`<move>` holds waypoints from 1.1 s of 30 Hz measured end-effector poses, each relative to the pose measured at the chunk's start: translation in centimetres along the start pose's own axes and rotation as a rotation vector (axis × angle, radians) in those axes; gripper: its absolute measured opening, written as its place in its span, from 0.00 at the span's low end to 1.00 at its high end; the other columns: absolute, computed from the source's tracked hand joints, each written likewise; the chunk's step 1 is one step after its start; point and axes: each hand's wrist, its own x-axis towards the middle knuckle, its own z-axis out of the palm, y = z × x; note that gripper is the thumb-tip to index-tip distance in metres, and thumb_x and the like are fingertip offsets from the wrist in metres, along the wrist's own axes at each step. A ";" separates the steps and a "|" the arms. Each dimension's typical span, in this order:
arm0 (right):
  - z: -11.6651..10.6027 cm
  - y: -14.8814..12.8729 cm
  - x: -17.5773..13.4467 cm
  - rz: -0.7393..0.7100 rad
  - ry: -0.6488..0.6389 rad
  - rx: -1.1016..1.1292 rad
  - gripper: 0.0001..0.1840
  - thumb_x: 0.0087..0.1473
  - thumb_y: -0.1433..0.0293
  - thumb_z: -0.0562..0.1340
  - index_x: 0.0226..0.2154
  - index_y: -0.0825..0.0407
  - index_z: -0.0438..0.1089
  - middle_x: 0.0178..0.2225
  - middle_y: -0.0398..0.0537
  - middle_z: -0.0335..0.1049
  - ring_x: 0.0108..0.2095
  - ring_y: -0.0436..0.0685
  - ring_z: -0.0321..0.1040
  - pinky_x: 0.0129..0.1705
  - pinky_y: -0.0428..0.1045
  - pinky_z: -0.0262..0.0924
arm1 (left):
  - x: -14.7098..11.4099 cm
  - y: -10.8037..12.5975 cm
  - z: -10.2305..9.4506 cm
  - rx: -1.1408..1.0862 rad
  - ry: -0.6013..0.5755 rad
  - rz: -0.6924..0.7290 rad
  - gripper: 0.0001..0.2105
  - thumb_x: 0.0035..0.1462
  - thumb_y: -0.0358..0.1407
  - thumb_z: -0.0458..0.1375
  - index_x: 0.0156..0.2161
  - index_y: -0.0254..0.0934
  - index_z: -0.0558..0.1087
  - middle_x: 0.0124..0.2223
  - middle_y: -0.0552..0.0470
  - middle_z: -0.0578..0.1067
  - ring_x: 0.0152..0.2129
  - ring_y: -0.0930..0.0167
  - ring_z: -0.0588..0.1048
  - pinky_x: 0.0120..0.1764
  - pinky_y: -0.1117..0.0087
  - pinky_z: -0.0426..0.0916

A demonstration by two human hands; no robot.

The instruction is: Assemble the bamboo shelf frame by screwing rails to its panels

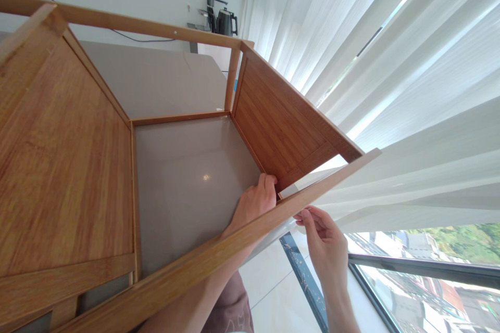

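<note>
A wooden furniture frame (273,213) with brown wood-grain side panels lies open in front of me. My left hand (258,197) reaches in over the near rail. Its fingers are curled round the inner edge beside the foot of the right panel (277,119); the fingertips are partly hidden. Just outside the near rail, my right hand (324,237) is closed, thumb and index finger pinched together close to the wood. What sits in that pinch is too small to make out. The left panel (74,161) stands across from it.
A grey surface (187,182) shows through the frame's opening. Behind stand a grey tabletop (156,78) and a dark kettle (225,23). White curtains (390,177) hang close on the right, above a window (437,276). Pale floor tiles (269,276) lie below.
</note>
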 end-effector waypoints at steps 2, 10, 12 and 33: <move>0.1 -0.3 -0.5 -0.116 0.026 -0.121 0.16 0.60 0.57 0.63 0.44 0.50 0.73 0.39 0.50 0.79 0.39 0.58 0.77 0.38 0.49 0.73 | 0.0 0.0 -0.1 0.003 0.001 0.010 0.10 0.60 0.38 0.55 0.45 0.39 0.62 0.45 0.47 0.72 0.35 0.66 0.77 0.37 0.67 0.71; 0.7 -0.2 -0.9 -0.462 0.054 -0.404 0.10 0.64 0.63 0.59 0.43 0.48 0.74 0.38 0.47 0.79 0.35 0.54 0.76 0.26 0.44 0.68 | -0.1 -0.4 0.7 0.053 0.039 0.035 0.11 0.61 0.37 0.54 0.48 0.39 0.62 0.46 0.47 0.72 0.36 0.65 0.77 0.38 0.65 0.72; 0.6 0.0 -0.9 -0.504 0.063 -0.427 0.10 0.64 0.64 0.59 0.43 0.48 0.74 0.39 0.46 0.79 0.36 0.55 0.77 0.30 0.45 0.69 | -0.1 -0.4 0.7 0.061 0.034 0.037 0.11 0.61 0.37 0.54 0.48 0.40 0.61 0.46 0.47 0.72 0.36 0.64 0.77 0.38 0.64 0.72; 0.5 -0.2 -0.9 -0.440 0.021 -0.372 0.11 0.65 0.63 0.58 0.43 0.47 0.74 0.40 0.46 0.79 0.38 0.56 0.77 0.28 0.45 0.69 | 0.0 0.2 0.4 0.157 0.045 -0.005 0.13 0.59 0.38 0.56 0.47 0.38 0.63 0.45 0.46 0.73 0.39 0.61 0.77 0.42 0.62 0.70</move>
